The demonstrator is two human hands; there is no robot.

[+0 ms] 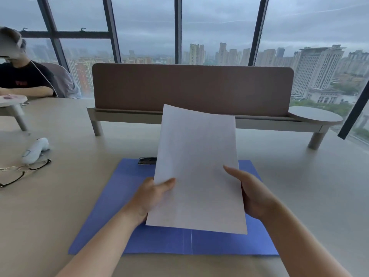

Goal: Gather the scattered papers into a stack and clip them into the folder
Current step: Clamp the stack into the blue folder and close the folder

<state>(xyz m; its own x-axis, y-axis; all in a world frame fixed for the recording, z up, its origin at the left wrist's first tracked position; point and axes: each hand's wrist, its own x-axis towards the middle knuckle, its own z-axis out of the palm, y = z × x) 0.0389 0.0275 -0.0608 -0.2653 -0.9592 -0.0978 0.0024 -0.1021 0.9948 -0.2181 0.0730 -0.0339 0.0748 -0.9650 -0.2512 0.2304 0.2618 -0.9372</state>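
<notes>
Hiding most of clip, papers cover folder.

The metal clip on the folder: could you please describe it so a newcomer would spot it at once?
Start at the open blue folder lying flat on the desk. Follow its far edge to the held paper. The clip is the small dark metal bar there, the folder's only non-blue part.

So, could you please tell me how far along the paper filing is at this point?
Gathering looks done: both the left hand and right hand hold the white paper stack upright above the open blue folder. Left: laying it down and fastening it under the black metal clip at the folder's far edge.
</notes>
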